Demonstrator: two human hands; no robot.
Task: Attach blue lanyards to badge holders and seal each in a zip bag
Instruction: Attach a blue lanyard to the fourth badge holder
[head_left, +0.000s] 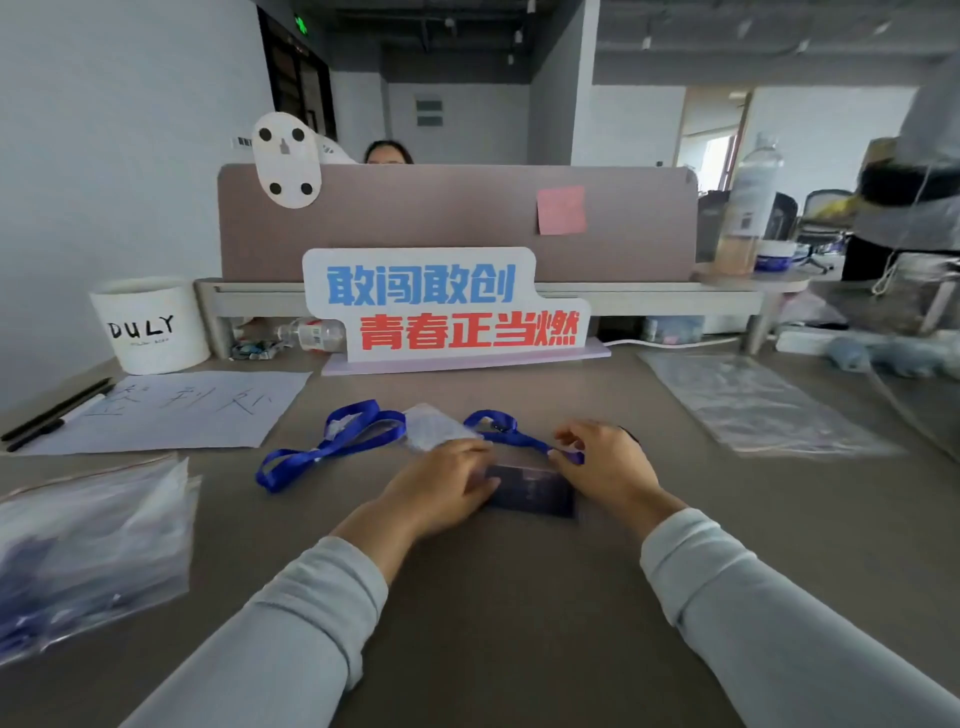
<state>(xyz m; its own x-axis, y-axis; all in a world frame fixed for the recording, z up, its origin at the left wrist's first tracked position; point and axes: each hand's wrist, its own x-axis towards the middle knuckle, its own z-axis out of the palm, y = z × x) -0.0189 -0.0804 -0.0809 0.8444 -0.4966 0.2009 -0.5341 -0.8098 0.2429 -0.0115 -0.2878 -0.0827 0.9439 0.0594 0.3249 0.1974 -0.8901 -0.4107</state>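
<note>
Lying at the left edge of the table (493, 597) is a heap of filled bags (88, 551) with blue showing through the plastic. Beyond it sit a handwritten sheet (171, 410) and a white cup (150, 325). Toward the middle, a loose lanyard (332, 447) sprawls in loops, its far end touching a pale clear holder (434, 426). Just in front of that, the left hand (447, 488) rests low on the tabletop and seems to close thumb and fingers on the left end of the dark badge holder (532, 491), though blur makes that grip hard to confirm. The badge holder lies flat between the two hands. At its upper right corner the right hand (602, 462) pinches the end of a second lanyard (524, 441) between thumb and forefinger, and the strap trails back to the left. Well apart on the right lies a stack of clear zip bags (753, 405).
</note>
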